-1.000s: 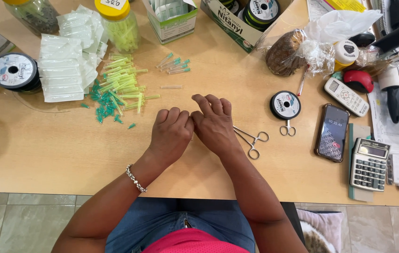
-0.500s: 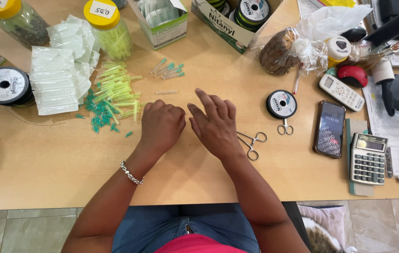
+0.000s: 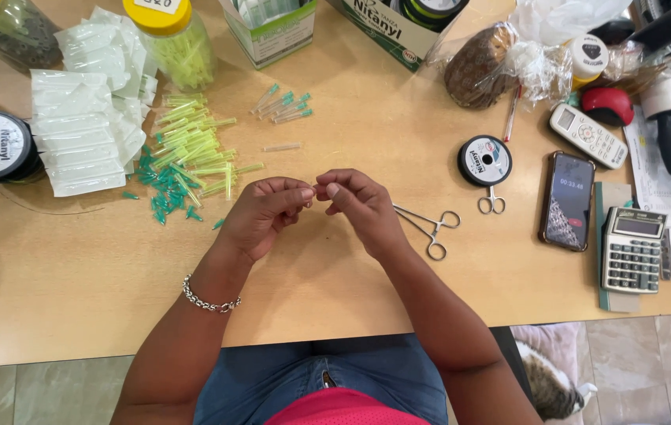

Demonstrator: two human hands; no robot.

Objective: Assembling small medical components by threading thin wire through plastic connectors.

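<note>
Standing at the far edge of the wooden table (image 3: 351,307), a yellow-lidded jar (image 3: 174,43) holds pale green tubes and an open carton (image 3: 268,27) holds clear packets, with loose green tubes (image 3: 190,157) scattered just below the jar. The left hand (image 3: 261,216) and right hand (image 3: 363,205) meet fingertip to fingertip above the table's middle, wrists angled inward. Both pinch closed on something too small to make out, with steel forceps (image 3: 430,228) lying just beside the right hand.

Your wooden table (image 3: 367,283) carries a pile of green tubes (image 3: 186,161) at ten o'clock beside clear packets (image 3: 79,145). Scissors (image 3: 430,228) lie at centre; a phone (image 3: 567,201) and calculator (image 3: 632,250) sit at three o'clock.
</note>
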